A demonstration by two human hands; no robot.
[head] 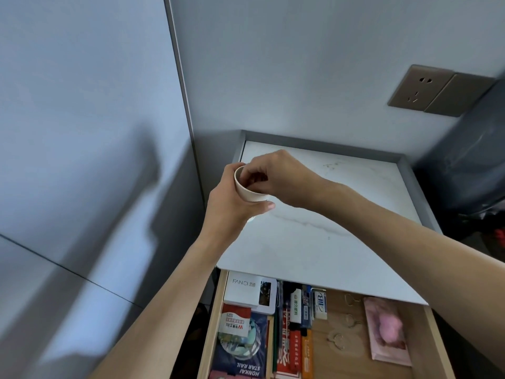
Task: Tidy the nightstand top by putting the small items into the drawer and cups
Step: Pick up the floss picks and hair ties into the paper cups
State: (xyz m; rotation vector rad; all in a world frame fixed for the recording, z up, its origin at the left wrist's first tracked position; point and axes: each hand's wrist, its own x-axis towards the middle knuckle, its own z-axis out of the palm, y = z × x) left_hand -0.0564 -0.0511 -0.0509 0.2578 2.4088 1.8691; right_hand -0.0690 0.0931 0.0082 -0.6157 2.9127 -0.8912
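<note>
Wall socket (420,90), perhaps a dark bag (464,165)

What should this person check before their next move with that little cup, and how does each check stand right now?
1. Cup gripped securely: ok, the left hand curls round it.
2. Right hand at the cup's mouth: ok, its fingertips reach inside the rim.
3. Item released into the cup: cannot tell, the fingers hide it.
4. Cup standing on the nightstand top: cannot tell.
5. Drawer open for more items: ok, pulled out, holding boxes and pens.
</note>
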